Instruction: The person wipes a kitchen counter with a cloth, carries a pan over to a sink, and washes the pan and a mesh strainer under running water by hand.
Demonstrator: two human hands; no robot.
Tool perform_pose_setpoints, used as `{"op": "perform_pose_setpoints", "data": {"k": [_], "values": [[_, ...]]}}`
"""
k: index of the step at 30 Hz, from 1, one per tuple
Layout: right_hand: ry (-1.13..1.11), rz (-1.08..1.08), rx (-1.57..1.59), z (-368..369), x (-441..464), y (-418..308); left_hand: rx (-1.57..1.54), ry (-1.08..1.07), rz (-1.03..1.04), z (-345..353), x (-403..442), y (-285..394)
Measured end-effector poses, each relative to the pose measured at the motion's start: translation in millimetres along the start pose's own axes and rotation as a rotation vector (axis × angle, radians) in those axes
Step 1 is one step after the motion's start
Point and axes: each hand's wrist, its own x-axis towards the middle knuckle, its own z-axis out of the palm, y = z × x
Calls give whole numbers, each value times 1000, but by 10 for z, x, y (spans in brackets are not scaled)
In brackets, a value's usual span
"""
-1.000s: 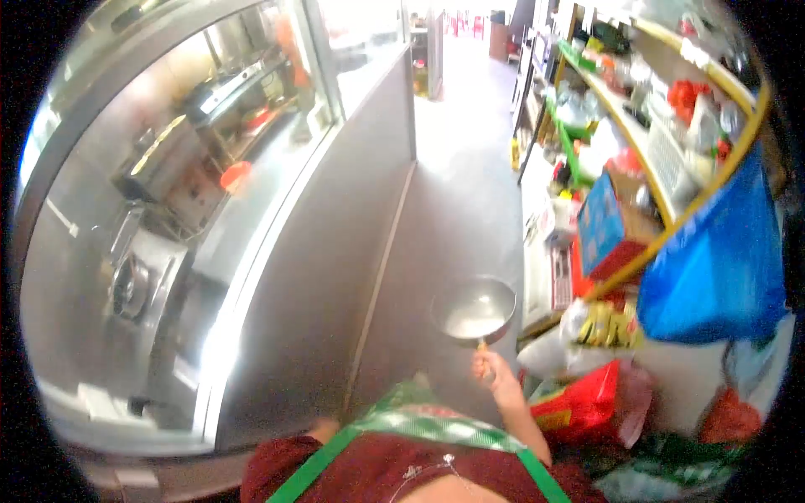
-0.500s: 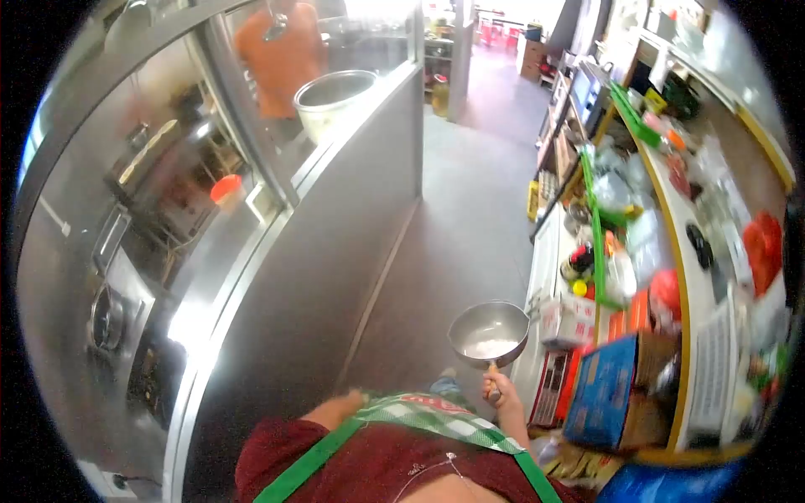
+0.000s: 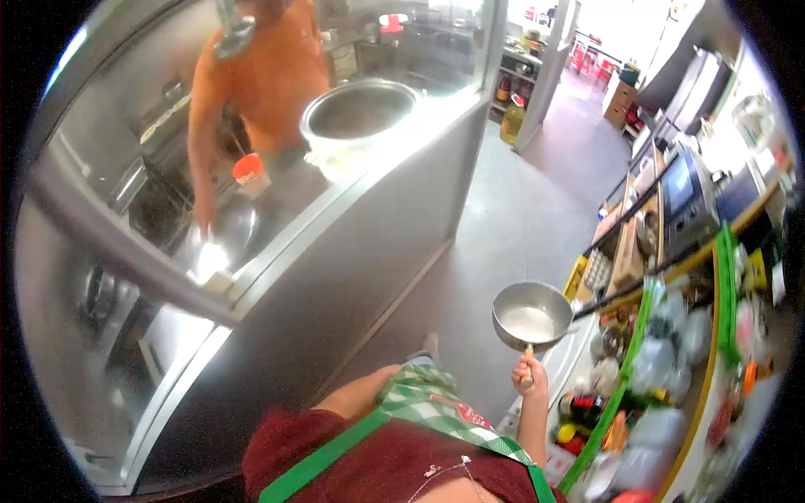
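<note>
My right hand (image 3: 528,375) is wrapped round the wooden handle of a grey metal saucepan (image 3: 533,315), held out in front of me over the floor. The pan is upright, with something whitish at its bottom. My left forearm (image 3: 360,391) reaches across to the side of my green checked apron (image 3: 419,394). The fingers of that hand are hidden, so its grip does not show.
On the left runs a metal partition (image 3: 369,251) with glass above. Behind it a person in an orange shirt (image 3: 277,80) stands near a large pot (image 3: 360,113). Crowded shelves (image 3: 646,352) line the right, with a microwave (image 3: 683,193). A grey floor passage (image 3: 503,210) leads ahead.
I have moved forward along the passage and my view has turned left. The saucepan stays in my right hand. The orange-shirted person and large pot appear nearer.
</note>
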Motion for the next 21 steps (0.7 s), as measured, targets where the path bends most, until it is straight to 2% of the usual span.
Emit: {"op": "perform_pose_setpoints", "data": {"k": [6,8,9,12,14,15,16,18,21], "values": [[29,4,140,176,565,-1346,106,18,-115,-787,1228,615],[152,-5,242,189,666,-1687,103,25,-158,-1014,1551,864],[141,-9,251,153,794,-1860,103,30,-163,-1150,1728,1012],[133,-17,264,-240,1352,-2507,91,37,-236,-1557,2396,1344],[144,7,257,-516,1661,-2914,53,48,-357,-1843,2809,1451],[151,0,198,-35,1555,-3219,38,104,-404,-2004,2948,1520],[159,-24,142,109,1675,-3479,24,198,-441,-2130,3043,1639],[241,-140,142,445,1886,-3963,73,528,-472,-2346,3039,2208],[169,-34,67,647,2566,-4869,-48,587,-639,-2725,3314,2948]]}}
